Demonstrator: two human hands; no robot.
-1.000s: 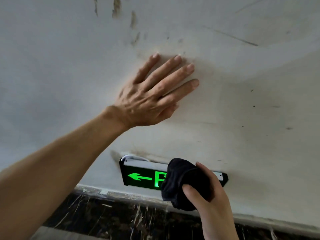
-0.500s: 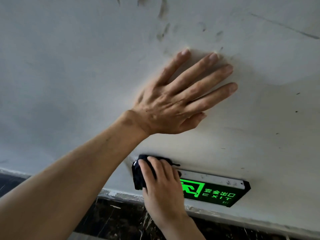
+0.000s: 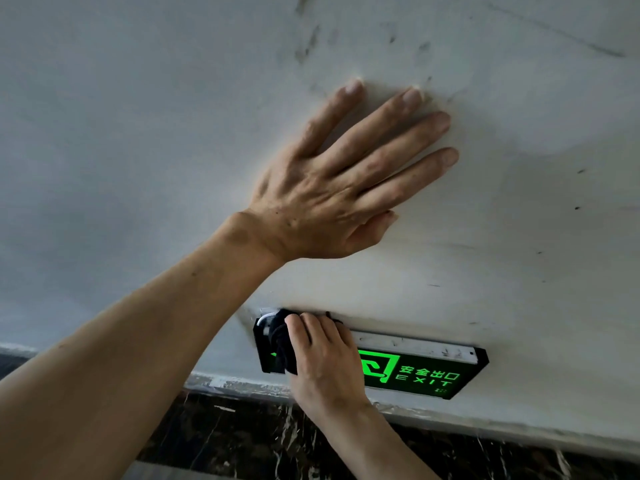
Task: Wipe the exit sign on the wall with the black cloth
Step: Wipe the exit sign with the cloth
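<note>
A black exit sign point(image 3: 415, 374) with green lit letters is mounted low on the white wall, near the skirting. My right hand point(image 3: 325, 362) presses the black cloth point(image 3: 282, 344) flat against the sign's left end, covering the arrow there. Only a bunched edge of the cloth shows past my fingers. My left hand point(image 3: 339, 188) rests flat on the wall above the sign, fingers spread, holding nothing.
The white wall point(image 3: 519, 237) carries dark scuffs and smudges above my left hand. Below the sign runs a dark marbled skirting point(image 3: 242, 438) with white veins.
My right hand has carried the cloth from the middle of the sign to its left end, uncovering the green figure and letters. The view has come closer; my left hand stays on the wall.
</note>
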